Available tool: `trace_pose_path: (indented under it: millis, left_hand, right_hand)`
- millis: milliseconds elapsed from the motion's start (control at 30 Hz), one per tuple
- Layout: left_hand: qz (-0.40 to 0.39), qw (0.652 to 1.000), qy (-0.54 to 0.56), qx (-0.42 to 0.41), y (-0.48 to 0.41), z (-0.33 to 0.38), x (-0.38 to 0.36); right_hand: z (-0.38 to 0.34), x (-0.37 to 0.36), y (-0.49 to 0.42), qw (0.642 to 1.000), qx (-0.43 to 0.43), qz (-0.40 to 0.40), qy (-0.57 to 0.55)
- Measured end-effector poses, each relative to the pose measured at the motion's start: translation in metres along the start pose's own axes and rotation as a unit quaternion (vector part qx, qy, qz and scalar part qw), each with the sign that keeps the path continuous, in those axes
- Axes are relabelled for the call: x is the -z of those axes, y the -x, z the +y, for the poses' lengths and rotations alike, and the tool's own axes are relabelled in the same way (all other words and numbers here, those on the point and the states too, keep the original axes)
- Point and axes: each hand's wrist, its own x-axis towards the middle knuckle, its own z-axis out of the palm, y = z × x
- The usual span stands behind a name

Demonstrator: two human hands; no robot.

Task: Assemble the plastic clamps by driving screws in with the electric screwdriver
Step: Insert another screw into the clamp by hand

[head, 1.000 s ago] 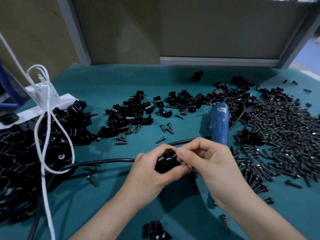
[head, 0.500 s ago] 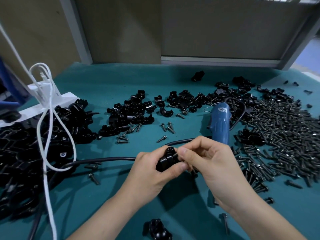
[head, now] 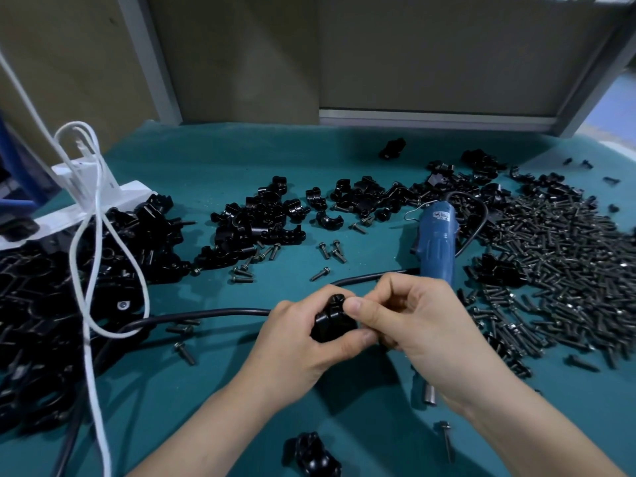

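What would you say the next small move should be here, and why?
Probably the right hand should let go and reach for the blue screwdriver: the left hand grips the clamp, the right pinches at its top, and the screwdriver lies unused just behind.

We have open surface (head: 241,153) along the far edge and in the near left. The screw heap (head: 568,263) crowds the right and clamp piles (head: 51,304) the left, while the black cable (head: 206,312) and screwdriver (head: 435,242) cross the middle.

White label (head: 442,215) on blue electric screwdriver (head: 436,246) (print too blurred to read), no other text legible
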Motion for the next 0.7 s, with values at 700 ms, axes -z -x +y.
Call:
trace_pose_path:
  millis: [700]
  left_hand:
    - [-0.047,0.999,0.016,-0.002,0.0009,0.0031,-0.0026]
  right_hand:
    - [0.0037,0.0038,-0.0031,1.000,-0.002,-0.005,0.026]
